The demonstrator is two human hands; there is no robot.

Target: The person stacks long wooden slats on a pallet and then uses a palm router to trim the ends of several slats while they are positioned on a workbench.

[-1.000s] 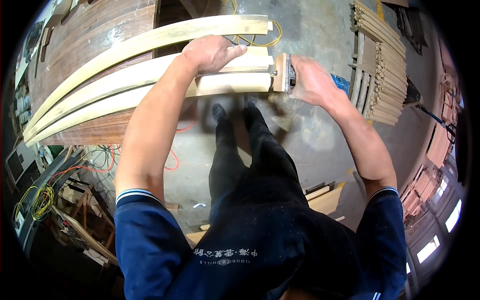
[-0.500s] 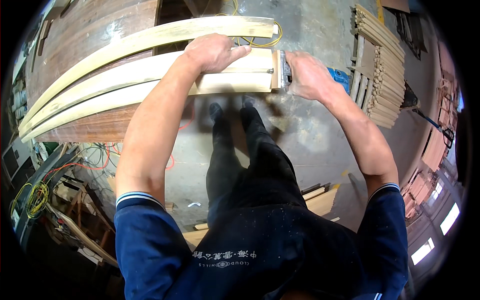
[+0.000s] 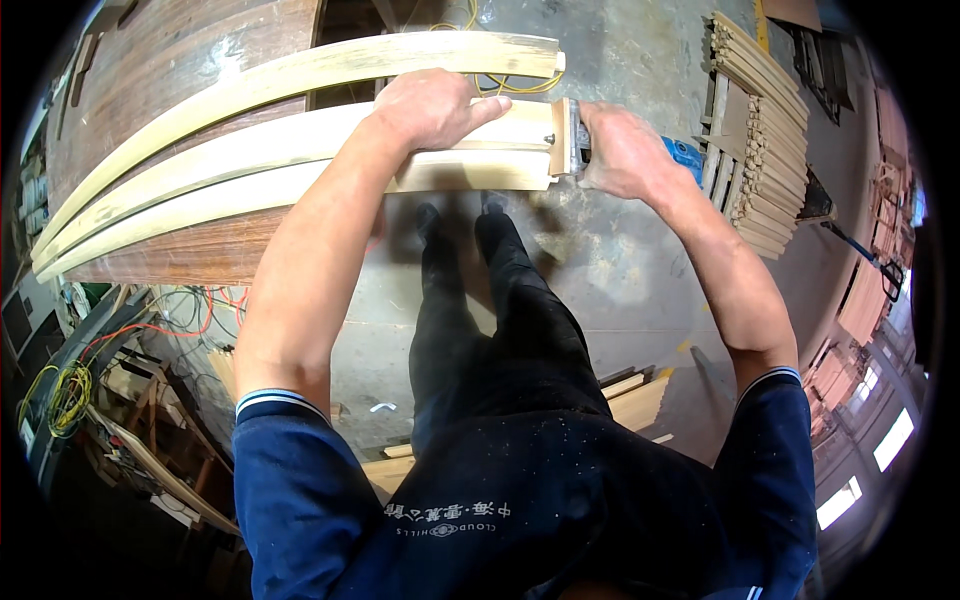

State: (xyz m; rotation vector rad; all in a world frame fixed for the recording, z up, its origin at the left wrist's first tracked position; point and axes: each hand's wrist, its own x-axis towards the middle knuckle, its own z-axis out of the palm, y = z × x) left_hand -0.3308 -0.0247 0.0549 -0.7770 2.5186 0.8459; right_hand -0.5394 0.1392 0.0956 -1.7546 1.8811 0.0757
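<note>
Three long, pale, curved wooden slats lie side by side, their right ends jutting past the table. My left hand (image 3: 428,108) is closed over the middle slat (image 3: 300,128), its thumb stretched along the top toward the end. The near slat (image 3: 470,172) lies right beside it, and the far slat (image 3: 400,57) sits apart beyond my knuckles. My right hand (image 3: 628,150) grips a blue power sander (image 3: 684,155), whose body is mostly hidden by the palm. The sander's flat pad (image 3: 562,138) stands upright against the end faces of the middle and near slats.
The brown wooden table (image 3: 200,60) lies under the slats. At right, bundled wooden sticks (image 3: 775,150) rest on a pallet. A yellow cable (image 3: 520,85) loops on the floor beyond the slats. More cables and a frame with scraps (image 3: 150,400) stand at lower left; boards (image 3: 635,400) lie behind my legs.
The slat ends, my left hand and the sander pad appear slightly farther right. My right hand still grips the sander, with its pad at the slat ends.
</note>
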